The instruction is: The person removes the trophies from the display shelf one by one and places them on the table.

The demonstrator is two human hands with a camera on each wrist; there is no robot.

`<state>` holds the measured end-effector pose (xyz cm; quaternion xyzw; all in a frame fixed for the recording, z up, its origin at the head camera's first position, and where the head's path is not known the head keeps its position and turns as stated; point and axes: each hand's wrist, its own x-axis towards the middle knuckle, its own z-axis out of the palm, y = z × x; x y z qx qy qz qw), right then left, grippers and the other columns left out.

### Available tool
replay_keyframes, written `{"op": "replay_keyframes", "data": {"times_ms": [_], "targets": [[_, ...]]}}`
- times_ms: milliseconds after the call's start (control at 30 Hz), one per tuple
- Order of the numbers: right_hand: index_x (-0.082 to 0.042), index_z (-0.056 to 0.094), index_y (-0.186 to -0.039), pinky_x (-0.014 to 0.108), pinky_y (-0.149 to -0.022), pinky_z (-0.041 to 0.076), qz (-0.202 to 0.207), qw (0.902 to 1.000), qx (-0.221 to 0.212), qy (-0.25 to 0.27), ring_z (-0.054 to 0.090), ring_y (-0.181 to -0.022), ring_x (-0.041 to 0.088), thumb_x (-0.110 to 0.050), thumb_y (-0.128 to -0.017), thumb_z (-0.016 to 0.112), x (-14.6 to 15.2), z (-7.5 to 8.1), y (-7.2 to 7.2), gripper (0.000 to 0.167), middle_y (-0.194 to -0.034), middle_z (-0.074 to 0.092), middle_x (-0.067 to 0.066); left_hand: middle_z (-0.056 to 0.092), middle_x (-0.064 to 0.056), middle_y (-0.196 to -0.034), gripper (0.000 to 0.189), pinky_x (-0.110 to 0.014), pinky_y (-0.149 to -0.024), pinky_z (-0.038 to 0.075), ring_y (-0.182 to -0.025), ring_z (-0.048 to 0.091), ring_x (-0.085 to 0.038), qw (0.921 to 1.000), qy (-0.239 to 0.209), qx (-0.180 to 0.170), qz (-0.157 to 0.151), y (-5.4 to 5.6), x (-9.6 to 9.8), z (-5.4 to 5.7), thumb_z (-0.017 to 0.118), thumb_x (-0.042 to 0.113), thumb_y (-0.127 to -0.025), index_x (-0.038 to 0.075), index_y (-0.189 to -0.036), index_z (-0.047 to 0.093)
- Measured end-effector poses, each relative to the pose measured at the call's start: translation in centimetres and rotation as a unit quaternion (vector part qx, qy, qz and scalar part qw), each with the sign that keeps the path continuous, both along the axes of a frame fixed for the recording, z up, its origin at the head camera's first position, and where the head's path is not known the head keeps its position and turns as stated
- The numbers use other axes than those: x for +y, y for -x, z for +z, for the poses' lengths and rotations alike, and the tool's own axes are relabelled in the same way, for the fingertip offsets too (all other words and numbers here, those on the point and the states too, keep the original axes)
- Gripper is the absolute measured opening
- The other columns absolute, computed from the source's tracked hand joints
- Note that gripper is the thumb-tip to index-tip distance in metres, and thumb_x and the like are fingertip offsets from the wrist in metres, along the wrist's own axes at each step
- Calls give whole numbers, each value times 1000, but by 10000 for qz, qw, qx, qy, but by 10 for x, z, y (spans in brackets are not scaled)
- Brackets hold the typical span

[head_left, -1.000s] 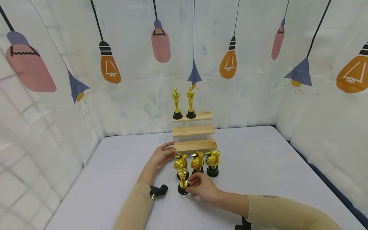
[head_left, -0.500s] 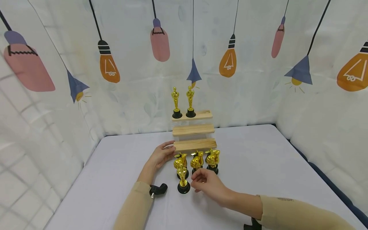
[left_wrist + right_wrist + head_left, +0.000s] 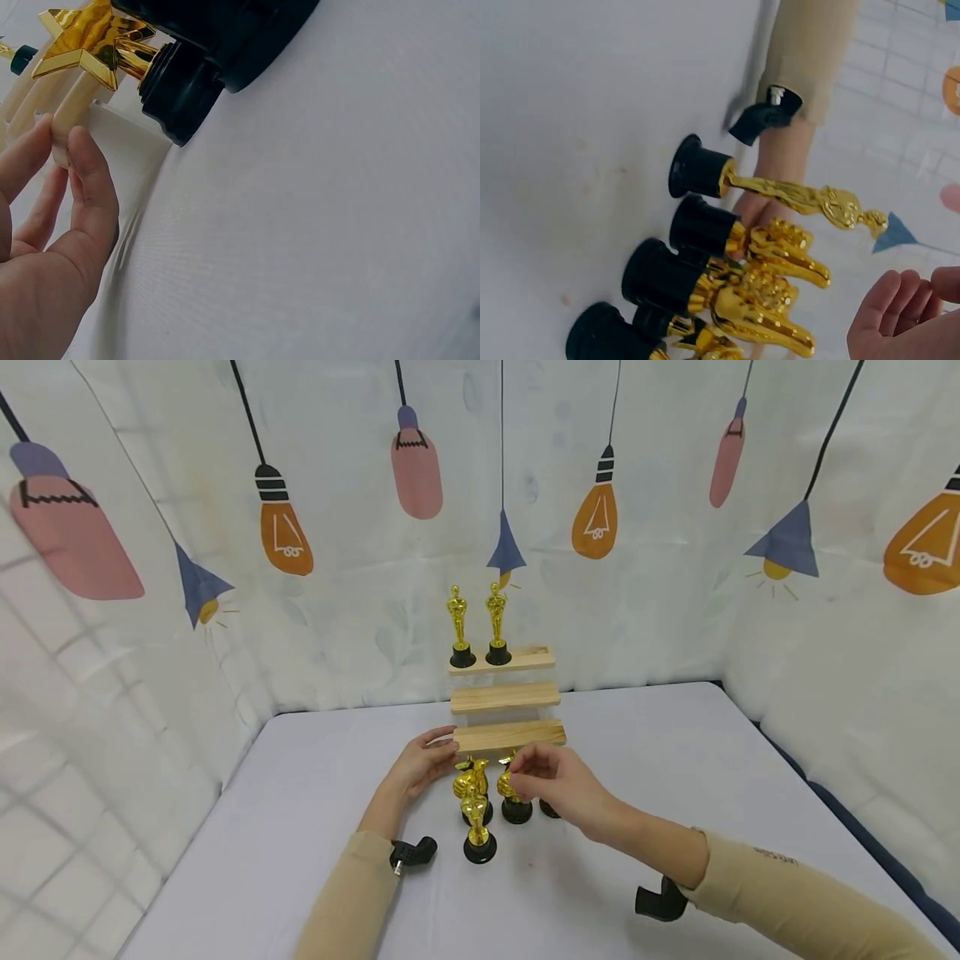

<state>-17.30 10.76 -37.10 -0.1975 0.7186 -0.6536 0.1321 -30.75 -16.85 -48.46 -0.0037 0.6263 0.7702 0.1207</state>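
Head view; clock centred on the near statuette (image 3: pixel 477 828), 12 pointing away from you. Leftmost, between 10 and 11, your left hand (image 3: pixel 420 768) pinches the left end of the lowest plank (image 3: pixel 510 737); the left wrist view agrees and shows a gold star trophy (image 3: pixel 90 37) near those fingers. Risk: a tug or twist here could jolt the stepped planks, and the two upper statuettes (image 3: pixel 458 617), upright on the top plank (image 3: pixel 536 656) at 12, would likely topple.

At 12, just behind the near statuette, stands the left fist trophy (image 3: pixel 467 783); whether they touch, you cannot tell. Risk: brushing one may topple both.

At 2, the middle fist trophy (image 3: pixel 514 808) is partly behind your fingers.

Rightmost, also near 2, your right hand (image 3: pixel 566 789) hangs above the group, fingers loosely bent, nothing between them. It hides most of the right fist trophy (image 3: pixel 550 811); the base shows between 2 and 3. Risk: lowering blind could clip a neighbour; narrow bases and tight spacing would be the cause.
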Motion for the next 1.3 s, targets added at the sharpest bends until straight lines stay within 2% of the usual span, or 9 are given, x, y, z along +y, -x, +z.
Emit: {"op": "replay_keyframes", "data": {"times_ms": [267,467,633,833,967,1100,1300], "targets": [[4,58,-116,28,-79,57,-192,9990,343,208,59,-92,28,-9,-101,66,13,34,23,21,-104,61,16,58,-17,-126,54,-29,-86,59,-97,66,-17,10000,32,-22,-21,0,0,2,66,2,-100,2,-150,47],[0,58,-117,38,-88,57,-149,9983,547,117,59,-94,25,-11,-101,66,22,52,46,21,-104,61,12,58,-19,-129,53,-30,-87,59,-98,66,-18,10000,73,-6,9,2,1,2,65,2,-100,1,-150,47],[1,57,-120,45,-92,56,-157,9978,641,91,59,-98,30,-12,-102,64,24,57,59,23,-109,60,17,57,-19,-130,52,-30,-87,59,-97,66,-18,9999,103,-8,16,1,3,0,64,1,-101,2,-150,48],[6,55,-123,39,-88,57,-204,9975,669,44,59,-99,31,-12,-104,63,22,59,79,28,-110,60,16,58,-18,-128,52,-29,-86,59,-99,66,-17,9999,141,-33,68,0,2,1,66,3,-100,3,-150,49],[8,54,-123,37,-87,58,-274,9982,506,149,58,-100,36,-10,-104,62,20,59,97,28,-109,59,15,59,-17,-126,52,-28,-85,59,-97,66,-17,9998,139,-45,104,0,2,2,67,3,-100,3,-149,49],[8,54,-124,35,-86,59,-545,9976,399,168,60,-99,34,-10,-104,62,19,57,114,28,-107,59,11,59,-17,-127,51,-29,-86,59,-97,66,-17,9999,127,-49,105,-1,3,2,66,2,-100,4,-149,50],[5,57,-124,36,-88,60,-894,9957,245,31,61,-99,31,-10,-104,61,16,51,134,25,-112,59,14,59,-18,-127,52,-30,-86,59,-98,66,-19,9999,107,-74,106,-1,2,1,66,2,-100,3,-149,49]]}}
